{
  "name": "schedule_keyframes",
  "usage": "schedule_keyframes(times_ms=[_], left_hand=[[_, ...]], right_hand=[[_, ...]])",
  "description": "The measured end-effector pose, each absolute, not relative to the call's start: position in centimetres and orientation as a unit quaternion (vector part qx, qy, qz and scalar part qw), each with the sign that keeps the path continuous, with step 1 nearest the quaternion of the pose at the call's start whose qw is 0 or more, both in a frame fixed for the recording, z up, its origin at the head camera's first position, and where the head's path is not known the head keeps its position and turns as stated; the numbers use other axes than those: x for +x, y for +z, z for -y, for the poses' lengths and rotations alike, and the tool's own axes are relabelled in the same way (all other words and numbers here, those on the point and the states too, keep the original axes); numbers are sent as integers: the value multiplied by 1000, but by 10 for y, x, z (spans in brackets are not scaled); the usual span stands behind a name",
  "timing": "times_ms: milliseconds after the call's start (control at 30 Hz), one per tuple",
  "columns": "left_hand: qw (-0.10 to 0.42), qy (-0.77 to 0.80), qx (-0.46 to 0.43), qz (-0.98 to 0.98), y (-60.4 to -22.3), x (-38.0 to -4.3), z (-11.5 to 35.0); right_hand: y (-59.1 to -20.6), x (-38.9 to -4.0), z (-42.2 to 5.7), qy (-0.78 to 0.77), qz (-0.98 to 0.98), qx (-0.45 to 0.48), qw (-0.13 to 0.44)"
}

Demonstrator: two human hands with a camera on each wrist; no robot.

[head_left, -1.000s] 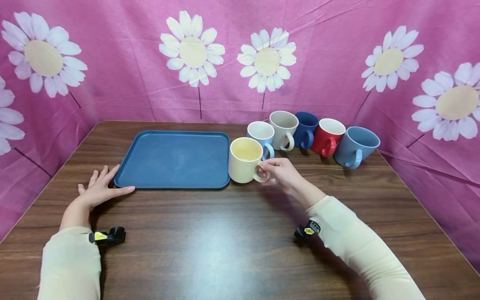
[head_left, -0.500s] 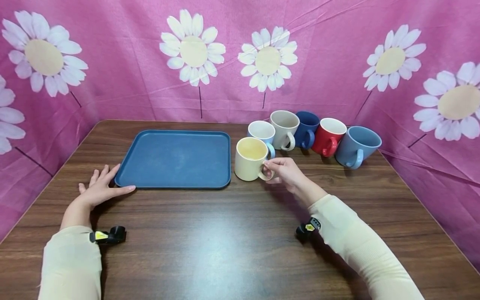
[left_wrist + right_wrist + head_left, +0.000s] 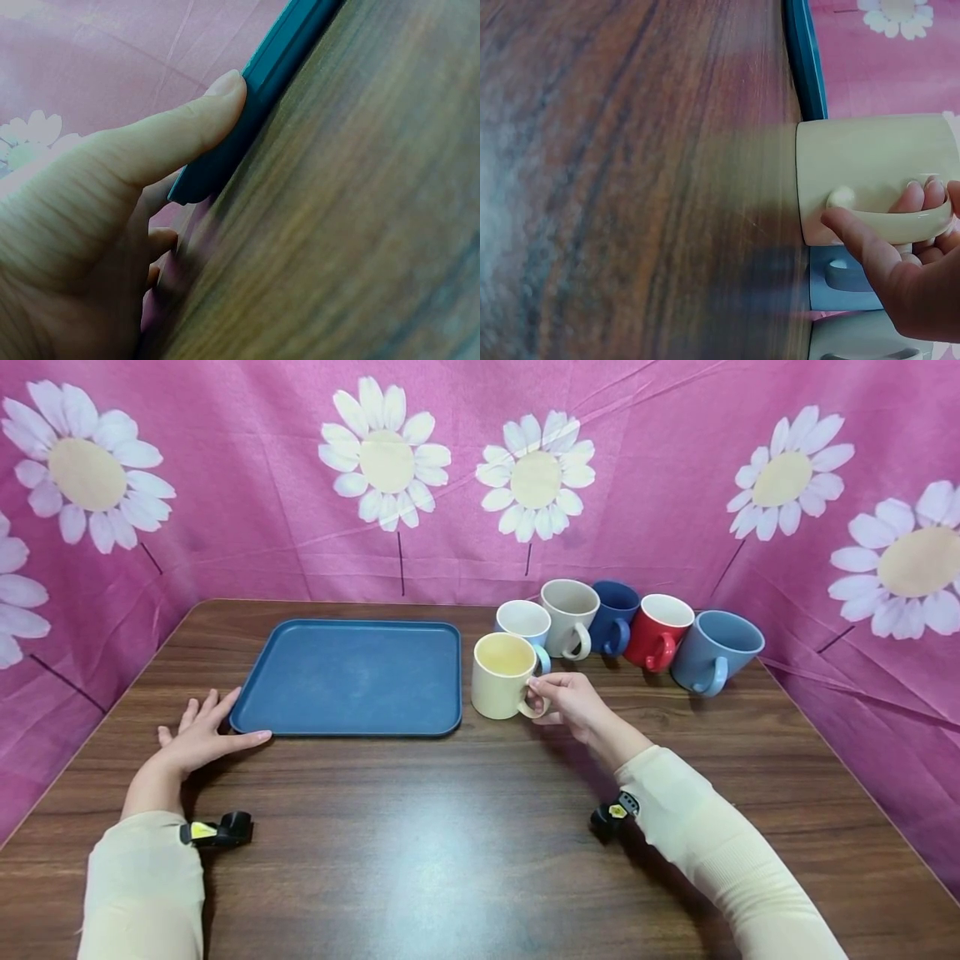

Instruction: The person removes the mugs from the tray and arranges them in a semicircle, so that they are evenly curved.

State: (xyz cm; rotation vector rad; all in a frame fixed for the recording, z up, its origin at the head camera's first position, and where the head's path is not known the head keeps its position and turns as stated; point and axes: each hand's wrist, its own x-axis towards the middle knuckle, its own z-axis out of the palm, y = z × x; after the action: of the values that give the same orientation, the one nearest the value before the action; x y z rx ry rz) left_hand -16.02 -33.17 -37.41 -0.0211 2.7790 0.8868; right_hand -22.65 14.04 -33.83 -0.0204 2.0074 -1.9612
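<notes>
The pale yellow mug (image 3: 495, 689) stands upright just right of the blue tray (image 3: 352, 681), with a narrow strip of table between them. My right hand (image 3: 573, 706) grips its handle; in the right wrist view the fingers (image 3: 911, 199) pass through the handle (image 3: 900, 223) of the mug. My left hand (image 3: 198, 739) rests at the tray's near left corner, fingers spread along the left side. Its thumb (image 3: 202, 124) lies straight against the tray's near edge (image 3: 259, 97) in the left wrist view. Nothing stands on the tray.
Behind the yellow mug is a light blue mug (image 3: 522, 620) with a white inside, partly hidden. Rightward follow a grey mug (image 3: 562, 627), a dark blue mug (image 3: 611, 614), a red mug (image 3: 648, 639) and a larger blue mug (image 3: 701, 660). Pink flowered cloth (image 3: 465, 560) encloses the table (image 3: 420, 827).
The yellow mug has shifted slightly right, away from the tray's edge, with my right hand on its handle. In the last half second it has barely moved. The left hand stays put.
</notes>
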Motion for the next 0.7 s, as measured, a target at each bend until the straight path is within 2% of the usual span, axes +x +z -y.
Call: schedule_keyframes(times_ms=[533,700], left_hand=[[117,300,-3,-947,-373,-161,332],[128,296,-7,-946,-371,-161,333]], right_hand=[[-338,-222,-138,-683,-714,22,151],[-339,-219,-141,-666,-733,5,143]])
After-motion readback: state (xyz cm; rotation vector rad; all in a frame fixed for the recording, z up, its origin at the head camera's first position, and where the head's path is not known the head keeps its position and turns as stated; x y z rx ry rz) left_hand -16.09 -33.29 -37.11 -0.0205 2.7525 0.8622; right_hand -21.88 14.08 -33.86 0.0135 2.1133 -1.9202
